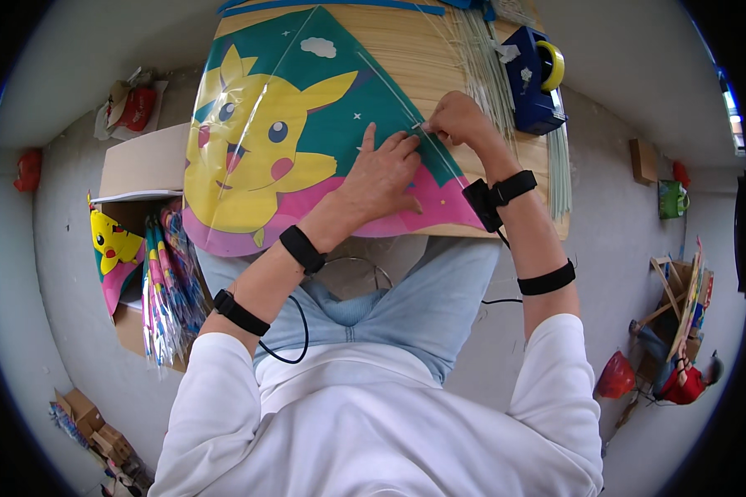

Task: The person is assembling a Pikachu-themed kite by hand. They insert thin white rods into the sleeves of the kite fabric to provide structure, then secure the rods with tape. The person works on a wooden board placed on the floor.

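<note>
A kite (327, 95) of thin teal and pink sheet, printed with a large yellow cartoon figure, lies spread on the wooden table (402, 37). My left hand (380, 176) rests flat on its right part, fingers spread and thumb apart. At the kite's right slanting edge, my right hand (458, 121) pinches with thumb and forefinger. A small pale bit shows at those fingertips, too small to name. Just beyond the left fingertips, a thin pale rod (381, 76) runs along that edge toward the pinch.
Many thin pale rods (482, 70) lie on the table's right side, beside a blue tape dispenser (529, 87) with a yellow roll. At left, an open cardboard box (141, 170) holds several wrapped kites (162, 290). A person in red (684, 385) is at far right, near a red bucket (615, 377).
</note>
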{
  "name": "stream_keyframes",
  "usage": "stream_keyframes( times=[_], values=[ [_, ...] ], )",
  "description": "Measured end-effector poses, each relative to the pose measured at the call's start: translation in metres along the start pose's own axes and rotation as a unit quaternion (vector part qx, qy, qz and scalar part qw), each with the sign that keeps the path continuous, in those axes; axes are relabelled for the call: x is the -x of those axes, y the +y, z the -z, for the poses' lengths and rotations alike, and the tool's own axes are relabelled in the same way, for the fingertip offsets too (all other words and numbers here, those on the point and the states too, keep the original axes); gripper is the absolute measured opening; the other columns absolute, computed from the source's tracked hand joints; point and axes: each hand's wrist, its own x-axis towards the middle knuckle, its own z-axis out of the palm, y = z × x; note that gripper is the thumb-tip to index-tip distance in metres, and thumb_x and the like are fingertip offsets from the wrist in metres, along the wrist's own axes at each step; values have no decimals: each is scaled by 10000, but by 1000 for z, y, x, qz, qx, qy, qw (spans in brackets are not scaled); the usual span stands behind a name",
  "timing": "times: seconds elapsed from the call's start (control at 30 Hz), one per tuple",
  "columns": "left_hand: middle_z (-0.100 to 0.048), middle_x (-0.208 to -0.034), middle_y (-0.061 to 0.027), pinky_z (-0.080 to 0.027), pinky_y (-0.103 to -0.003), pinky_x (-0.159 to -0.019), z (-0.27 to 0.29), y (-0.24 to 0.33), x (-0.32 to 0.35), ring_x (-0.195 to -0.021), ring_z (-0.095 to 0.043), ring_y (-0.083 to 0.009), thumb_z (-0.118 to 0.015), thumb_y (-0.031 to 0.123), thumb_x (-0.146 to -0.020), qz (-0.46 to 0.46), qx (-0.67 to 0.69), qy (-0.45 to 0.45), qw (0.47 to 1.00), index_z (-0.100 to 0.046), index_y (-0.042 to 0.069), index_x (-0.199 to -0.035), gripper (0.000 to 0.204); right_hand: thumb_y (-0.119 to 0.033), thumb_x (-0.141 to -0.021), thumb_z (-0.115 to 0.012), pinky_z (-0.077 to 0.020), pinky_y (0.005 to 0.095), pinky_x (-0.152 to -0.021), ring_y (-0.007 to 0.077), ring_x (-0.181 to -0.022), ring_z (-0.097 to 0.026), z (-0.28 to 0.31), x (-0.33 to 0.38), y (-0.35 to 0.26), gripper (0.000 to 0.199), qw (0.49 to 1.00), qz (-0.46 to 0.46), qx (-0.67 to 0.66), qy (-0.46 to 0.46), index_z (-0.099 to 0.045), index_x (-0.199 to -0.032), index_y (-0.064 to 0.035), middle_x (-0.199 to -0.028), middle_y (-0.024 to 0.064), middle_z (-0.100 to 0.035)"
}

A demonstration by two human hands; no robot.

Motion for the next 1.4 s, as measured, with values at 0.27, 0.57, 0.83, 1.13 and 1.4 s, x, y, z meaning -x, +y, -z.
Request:
stream_keyframes(
  times=[0.27,0.57,0.83,1.13,1.4],
  values=[
    [-496,-1452,-134,-237,-720,-1121,-3,0,1,-1419,-386,-314,-855,430,-656,11,-13,-3,1000,-610,-1,-1209,743,-173,-752,-746,-556,445,-782,376,-901,-698,-6,52,-10,134,978,62,-2,200,-753,-834,-66,-932,183,-731],
    [-495,-1445,-114,-234,-758,-1097,1,4,1,-1424,-377,-308,-860,418,-653,15,-27,-26,999,-556,54,-1317,815,-101,-748,-634,-569,466,-759,401,-888,-697,-53,34,-23,142,969,51,76,229,-725,-821,-21,-914,233,-706],
    [-491,-1434,-123,-234,-774,-1078,2,6,0,-1421,-373,-306,-862,439,-635,-2,-16,-5,1000,-635,16,-1155,708,-112,-757,-645,-562,466,-819,416,-886,-695,-32,15,0,151,970,13,-3,244,-735,-843,-26,-909,224,-716],
    [-425,-1505,-129,-160,-730,-1135,20,14,-7,-1429,-349,-346,-836,445,-719,39,37,-28,998,-597,52,-898,494,-285,-796,-768,-547,421,-872,340,-907,-713,92,56,126,254,814,-184,-141,532,-761,-939,-76,-964,171,-741],
    [-455,-1459,-179,-179,-712,-1131,38,25,25,-1395,-379,-377,-818,386,-746,-2,18,-12,1000,-622,41,-961,451,-141,-799,-743,-493,302,-549,158,-632,-567,119,37,135,185,871,-178,-296,350,-672,-830,27,-737,57,-602]
  ],
)
